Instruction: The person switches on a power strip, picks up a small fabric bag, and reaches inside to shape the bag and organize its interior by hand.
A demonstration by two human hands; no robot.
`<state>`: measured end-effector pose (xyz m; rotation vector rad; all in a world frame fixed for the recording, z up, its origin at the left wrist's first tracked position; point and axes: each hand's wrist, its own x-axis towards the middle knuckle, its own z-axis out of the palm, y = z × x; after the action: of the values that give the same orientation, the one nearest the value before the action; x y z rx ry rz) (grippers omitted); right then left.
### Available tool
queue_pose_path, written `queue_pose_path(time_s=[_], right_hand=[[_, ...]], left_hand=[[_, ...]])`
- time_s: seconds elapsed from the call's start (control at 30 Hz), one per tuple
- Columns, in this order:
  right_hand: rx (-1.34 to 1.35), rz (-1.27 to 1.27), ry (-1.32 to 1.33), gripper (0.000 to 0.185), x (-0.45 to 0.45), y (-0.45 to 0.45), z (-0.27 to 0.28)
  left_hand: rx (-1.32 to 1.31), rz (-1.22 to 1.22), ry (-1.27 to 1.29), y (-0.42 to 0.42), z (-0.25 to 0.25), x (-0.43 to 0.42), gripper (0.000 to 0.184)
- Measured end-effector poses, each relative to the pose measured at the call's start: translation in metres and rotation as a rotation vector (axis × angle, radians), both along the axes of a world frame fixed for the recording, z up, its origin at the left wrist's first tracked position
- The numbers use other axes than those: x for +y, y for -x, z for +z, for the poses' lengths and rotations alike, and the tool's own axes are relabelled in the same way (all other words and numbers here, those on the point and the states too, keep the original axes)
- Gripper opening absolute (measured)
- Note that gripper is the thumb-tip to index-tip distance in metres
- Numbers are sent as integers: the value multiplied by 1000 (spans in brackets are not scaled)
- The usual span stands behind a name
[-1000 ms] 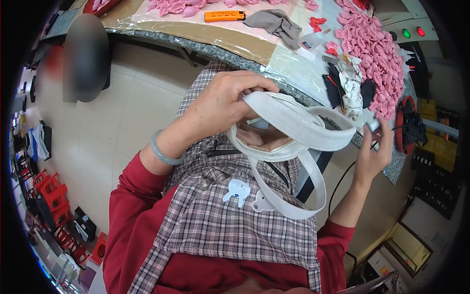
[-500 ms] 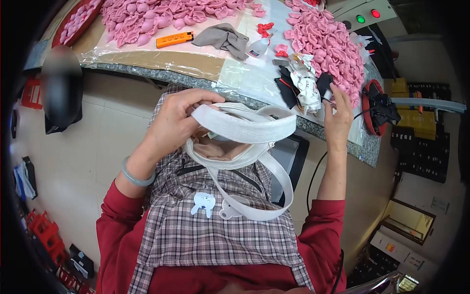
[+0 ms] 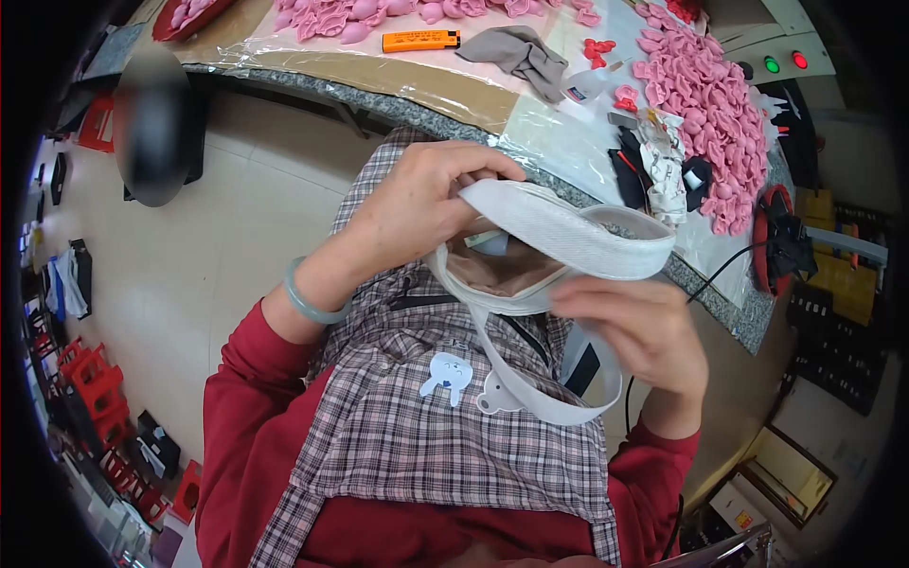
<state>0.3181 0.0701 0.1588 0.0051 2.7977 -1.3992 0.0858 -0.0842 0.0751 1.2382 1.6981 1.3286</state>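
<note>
A white handbag (image 3: 568,227) with a pinkish-beige lining rests on my lap, its mouth unzipped and facing up. My left hand (image 3: 426,204) is closed on its left rim, beside the base of the upper strap. One loop of strap arches over the opening; another hangs down toward the plaid apron (image 3: 407,454). At the bag's right rim is my right hand (image 3: 639,327), fingers bent and pointing left, smeared by motion. Its fingertips overlap the bag's edge, and I cannot tell whether they grip it. Something pale shows inside the bag.
On the table (image 3: 454,128) ahead lie pink pieces (image 3: 705,104) in heaps, an orange box-cutter-like item (image 3: 421,41), a grey cloth (image 3: 521,59), a small bottle (image 3: 587,87) and a crumpled white wrapper (image 3: 663,161). A black cable runs down at the right.
My right hand has come from the table beside the black item back to the bag's right rim. My left hand keeps hold of the bag. The whole view has shifted.
</note>
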Motion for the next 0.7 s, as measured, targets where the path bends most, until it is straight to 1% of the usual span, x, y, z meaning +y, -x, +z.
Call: queue_pose_path(time_s=[0.07, 0.13, 0.2, 0.27, 0.3, 0.4, 0.47, 0.6, 0.67, 0.7], right_hand=[[92, 27, -255, 29, -17, 27, -18], [88, 19, -331, 25, -25, 50, -36], [-6, -21, -231, 24, -23, 63, -56], [26, -7, 71, 28, -11, 62, -117], [-3, 61, 121, 26, -10, 68, -126], [-90, 226, 106, 21, -14, 73, -129], [-77, 202, 2, 21, -16, 74, -127], [77, 149, -178, 22, -21, 66, -125], [173, 98, -274, 23, -25, 64, -117], [228, 60, -325, 23, -27, 65, -105]], left_hand=[[18, -15, -23, -2, 1, 2, 21], [60, -35, -79, -4, -1, 4, 21], [155, -29, -143, -6, -1, 7, 20], [213, -46, -187, -7, -1, 9, 20], [226, -64, -200, -6, -2, 10, 20], [275, -88, -236, -6, -10, 11, 20], [301, -96, -262, -6, -13, 11, 20], [325, -104, -277, -6, -14, 8, 20], [336, -96, -270, -4, -11, 8, 19], [341, -84, -268, -3, -10, 8, 19]])
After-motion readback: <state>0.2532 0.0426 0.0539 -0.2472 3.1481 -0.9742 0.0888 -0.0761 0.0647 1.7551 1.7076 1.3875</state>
